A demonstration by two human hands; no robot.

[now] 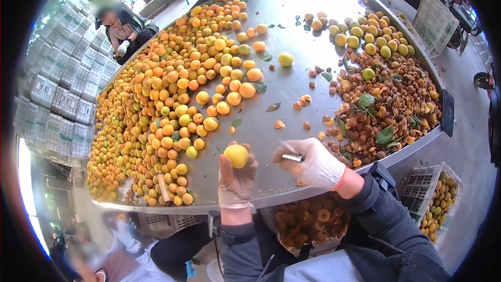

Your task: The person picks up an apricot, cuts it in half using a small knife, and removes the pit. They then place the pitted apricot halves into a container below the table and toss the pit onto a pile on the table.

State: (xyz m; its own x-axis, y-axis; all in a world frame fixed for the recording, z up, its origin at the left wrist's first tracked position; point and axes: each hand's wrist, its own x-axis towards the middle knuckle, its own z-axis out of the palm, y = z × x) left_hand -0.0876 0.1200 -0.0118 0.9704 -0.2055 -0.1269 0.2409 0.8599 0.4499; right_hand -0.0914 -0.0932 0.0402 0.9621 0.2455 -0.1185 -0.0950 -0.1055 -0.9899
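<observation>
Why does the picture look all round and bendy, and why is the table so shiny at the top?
Head view: a fisheye lens bends the table edges and leaves black corners; daylight glares off the bare metal at the far end; the left hand holding the apricot looks sharp, while one person's face is blurred.

Yellow apricot [236, 155], white gloves; orange fruit heap [167, 99], seemingly brown pits [396, 109]

A heap of whole apricots [172, 104] lies on the left of the tabletop [292, 15]; a pile of pits [396, 104] lies on the right. Near the edge, under the tabletop, sits a crate of halved fruit [310, 219]; stacked crates [62, 89] stand far left.
</observation>
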